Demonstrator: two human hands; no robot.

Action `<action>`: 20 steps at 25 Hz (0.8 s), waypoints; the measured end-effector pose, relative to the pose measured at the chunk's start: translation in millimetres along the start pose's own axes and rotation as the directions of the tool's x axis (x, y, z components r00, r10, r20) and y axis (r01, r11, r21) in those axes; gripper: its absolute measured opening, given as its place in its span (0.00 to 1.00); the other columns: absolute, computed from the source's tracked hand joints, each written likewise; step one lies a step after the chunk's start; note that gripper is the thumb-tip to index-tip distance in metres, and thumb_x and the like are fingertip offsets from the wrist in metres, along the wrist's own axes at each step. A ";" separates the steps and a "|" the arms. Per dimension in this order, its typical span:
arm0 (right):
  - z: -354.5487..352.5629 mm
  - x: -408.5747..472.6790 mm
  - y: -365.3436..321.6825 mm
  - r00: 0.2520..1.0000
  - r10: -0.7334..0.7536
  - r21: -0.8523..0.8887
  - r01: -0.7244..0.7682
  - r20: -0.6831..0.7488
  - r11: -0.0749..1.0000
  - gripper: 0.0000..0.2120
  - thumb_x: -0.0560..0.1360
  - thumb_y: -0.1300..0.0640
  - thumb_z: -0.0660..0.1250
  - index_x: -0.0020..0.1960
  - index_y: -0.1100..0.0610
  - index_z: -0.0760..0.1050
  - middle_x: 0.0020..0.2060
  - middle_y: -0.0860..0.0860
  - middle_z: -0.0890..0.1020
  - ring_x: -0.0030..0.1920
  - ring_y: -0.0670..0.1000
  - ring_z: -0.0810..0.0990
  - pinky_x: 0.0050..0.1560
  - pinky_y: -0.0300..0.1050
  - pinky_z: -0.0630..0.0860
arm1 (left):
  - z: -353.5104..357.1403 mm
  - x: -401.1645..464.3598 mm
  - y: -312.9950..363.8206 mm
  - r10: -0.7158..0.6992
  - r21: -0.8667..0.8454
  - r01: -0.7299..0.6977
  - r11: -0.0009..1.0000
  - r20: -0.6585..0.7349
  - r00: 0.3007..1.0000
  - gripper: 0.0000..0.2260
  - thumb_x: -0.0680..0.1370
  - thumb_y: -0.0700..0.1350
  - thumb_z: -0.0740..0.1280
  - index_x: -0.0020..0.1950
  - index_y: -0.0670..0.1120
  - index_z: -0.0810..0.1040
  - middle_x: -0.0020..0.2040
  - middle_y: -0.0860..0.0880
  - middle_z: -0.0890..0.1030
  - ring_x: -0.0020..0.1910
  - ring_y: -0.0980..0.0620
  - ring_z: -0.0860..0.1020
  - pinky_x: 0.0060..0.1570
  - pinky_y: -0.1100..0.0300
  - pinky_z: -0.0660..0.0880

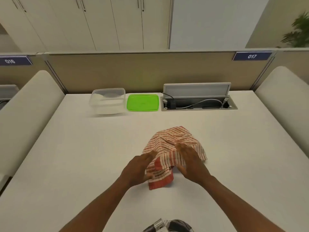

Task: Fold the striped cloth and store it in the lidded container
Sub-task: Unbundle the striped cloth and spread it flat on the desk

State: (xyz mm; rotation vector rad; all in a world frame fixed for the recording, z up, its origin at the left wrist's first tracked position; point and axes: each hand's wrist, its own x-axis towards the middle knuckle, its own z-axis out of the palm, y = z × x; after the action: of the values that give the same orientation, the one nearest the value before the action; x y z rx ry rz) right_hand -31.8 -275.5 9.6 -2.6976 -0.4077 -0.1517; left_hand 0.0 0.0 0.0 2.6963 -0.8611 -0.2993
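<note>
A red-and-white striped cloth (172, 141) lies crumpled in a loose heap on the white table (83, 156), a little right of centre. My left hand (140, 169) is at the heap's left side, fingers apart, touching its edge. My right hand (190, 161) rests on the heap's right side with fingers spread. Neither hand clearly pinches the fabric. A clear plastic container (107, 101) stands open at the table's far edge. Its green lid (142, 102) lies flat on the table just to the right of it.
A cable tray (199, 104) with a raised flap and wires is sunk into the table at the far right. Padded white dividers stand on the left (25, 114) and right (284, 104). A black-and-white patterned object (167, 226) shows at the near edge.
</note>
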 end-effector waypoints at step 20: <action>-30.9 55.6 -37.7 0.958 0.023 0.095 0.004 -0.287 0.996 0.25 0.73 0.50 0.72 0.67 0.54 0.71 0.58 0.53 0.81 0.59 0.53 0.77 0.62 0.50 0.74 | -76.6 77.9 65.9 -0.087 -0.411 -0.150 0.899 -0.504 0.860 0.05 0.76 0.45 0.71 0.52 0.49 0.82 0.45 0.53 0.85 0.41 0.59 0.80 0.45 0.74 0.71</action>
State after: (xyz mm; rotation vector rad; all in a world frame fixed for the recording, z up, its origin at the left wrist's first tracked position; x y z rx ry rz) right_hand 8.2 -240.7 61.1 -2.5321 -0.3040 -0.5025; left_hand 49.0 -80.9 85.6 2.1682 -0.5845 0.2141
